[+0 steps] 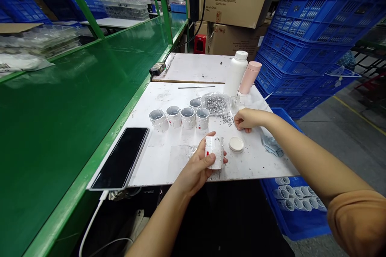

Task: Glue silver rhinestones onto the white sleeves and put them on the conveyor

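My left hand grasps a cup; at its two o'clock my right hand curls (empty or not, unclear) beside metal bits.

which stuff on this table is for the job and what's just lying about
Likely for the job:
white cup in the left hand
five similar cups
loose metal bits by the right hand
bag of metal bits

Seemingly just lying about:
black-screened device
white bottle
pink bottle
crumpled blue item

Green conveyor left of a white table, blue crate stack and grey floor at right.
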`<control>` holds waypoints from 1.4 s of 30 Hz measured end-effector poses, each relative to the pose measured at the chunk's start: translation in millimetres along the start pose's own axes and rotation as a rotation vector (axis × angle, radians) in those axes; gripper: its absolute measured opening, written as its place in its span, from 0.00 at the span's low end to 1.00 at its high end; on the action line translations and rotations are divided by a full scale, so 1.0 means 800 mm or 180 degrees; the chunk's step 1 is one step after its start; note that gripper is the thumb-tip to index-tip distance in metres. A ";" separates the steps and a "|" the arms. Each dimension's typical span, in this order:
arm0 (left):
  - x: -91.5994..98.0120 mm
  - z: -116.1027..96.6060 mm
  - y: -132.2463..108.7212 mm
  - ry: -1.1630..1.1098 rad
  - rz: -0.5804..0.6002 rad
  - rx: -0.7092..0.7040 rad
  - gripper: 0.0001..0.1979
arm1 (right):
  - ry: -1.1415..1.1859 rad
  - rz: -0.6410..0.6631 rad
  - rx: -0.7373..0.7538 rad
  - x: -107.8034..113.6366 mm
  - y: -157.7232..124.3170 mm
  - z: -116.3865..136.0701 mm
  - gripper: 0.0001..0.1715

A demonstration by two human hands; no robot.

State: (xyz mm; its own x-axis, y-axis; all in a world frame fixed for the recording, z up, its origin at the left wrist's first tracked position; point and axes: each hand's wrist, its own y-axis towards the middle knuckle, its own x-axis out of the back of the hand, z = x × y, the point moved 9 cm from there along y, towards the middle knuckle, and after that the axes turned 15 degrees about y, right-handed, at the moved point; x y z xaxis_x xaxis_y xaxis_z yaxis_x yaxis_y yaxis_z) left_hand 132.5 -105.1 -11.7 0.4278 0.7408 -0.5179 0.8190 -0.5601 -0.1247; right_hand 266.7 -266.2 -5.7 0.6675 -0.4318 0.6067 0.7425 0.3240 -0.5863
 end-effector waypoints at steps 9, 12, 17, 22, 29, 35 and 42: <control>0.000 0.001 -0.001 0.0016 -0.0031 0.0044 0.38 | -0.0657 -0.0915 0.0885 0.006 -0.038 0.017 0.08; 0.000 0.000 0.000 0.0010 -0.0041 0.0022 0.37 | -0.0665 -0.0987 0.1047 0.002 -0.036 0.016 0.09; 0.004 0.001 0.001 -0.0026 -0.0120 0.0028 0.37 | -0.0715 -0.0885 0.1149 -0.006 -0.029 0.017 0.08; 0.004 0.002 0.001 -0.0035 -0.0104 0.0038 0.36 | -0.0350 -0.0939 0.1150 -0.008 -0.047 0.023 0.05; 0.002 0.000 0.001 -0.0042 -0.0180 0.0061 0.38 | 0.0142 -0.0598 0.1779 -0.034 -0.081 0.052 0.05; 0.003 0.001 0.000 -0.0042 -0.0200 0.0082 0.39 | -0.0305 -0.0579 0.1796 -0.051 -0.078 0.056 0.06; 0.003 0.001 0.000 -0.0060 -0.0219 0.0100 0.41 | -0.0535 -0.0613 0.1715 -0.055 -0.075 0.057 0.08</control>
State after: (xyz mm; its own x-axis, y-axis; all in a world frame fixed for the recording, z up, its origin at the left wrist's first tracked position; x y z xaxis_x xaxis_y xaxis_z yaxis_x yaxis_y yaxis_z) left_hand 133.1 -103.7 -13.8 0.3634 0.7710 -0.5230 0.8337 -0.5196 -0.1868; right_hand 195.4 -228.4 27.6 0.4851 -0.4003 0.7775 0.7459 0.6534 -0.1290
